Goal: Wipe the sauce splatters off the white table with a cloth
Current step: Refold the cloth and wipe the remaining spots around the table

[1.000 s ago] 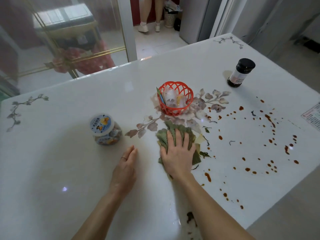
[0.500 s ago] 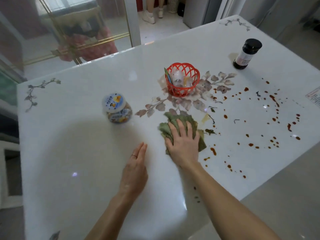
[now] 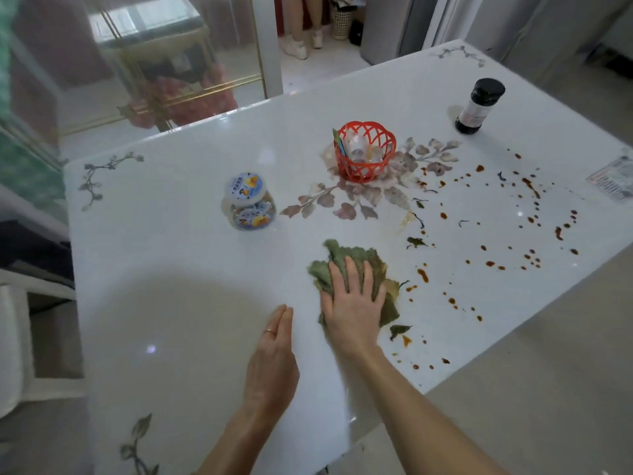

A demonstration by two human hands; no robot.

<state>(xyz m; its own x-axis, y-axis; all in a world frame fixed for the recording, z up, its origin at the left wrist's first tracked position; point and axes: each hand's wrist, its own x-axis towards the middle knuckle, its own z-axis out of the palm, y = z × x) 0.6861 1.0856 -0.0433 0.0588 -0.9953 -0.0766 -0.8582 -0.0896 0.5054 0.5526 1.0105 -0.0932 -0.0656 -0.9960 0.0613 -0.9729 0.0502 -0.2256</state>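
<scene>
A crumpled green cloth (image 3: 346, 260) lies on the white table (image 3: 178, 255) with a printed flower pattern. My right hand (image 3: 352, 303) presses flat on the cloth with straight, spread fingers. My left hand (image 3: 274, 358) rests flat on the table just left of it, a ring on one finger. Brown sauce splatters (image 3: 493, 255) dot the table right of the cloth, out to the right edge, with small dark leaf bits (image 3: 416, 241) among them. More drops (image 3: 428, 365) lie near the front edge.
A red plastic basket (image 3: 364, 150) with small bottles stands at the table's middle. A clear snack jar (image 3: 250, 202) stands to its left. A dark bottle (image 3: 479, 106) stands at the far right. A paper label (image 3: 613, 181) lies at the right edge. A person's legs (image 3: 301, 25) show beyond.
My right hand has slid the cloth toward me, away from the red basket. My left hand stays flat beside it.
</scene>
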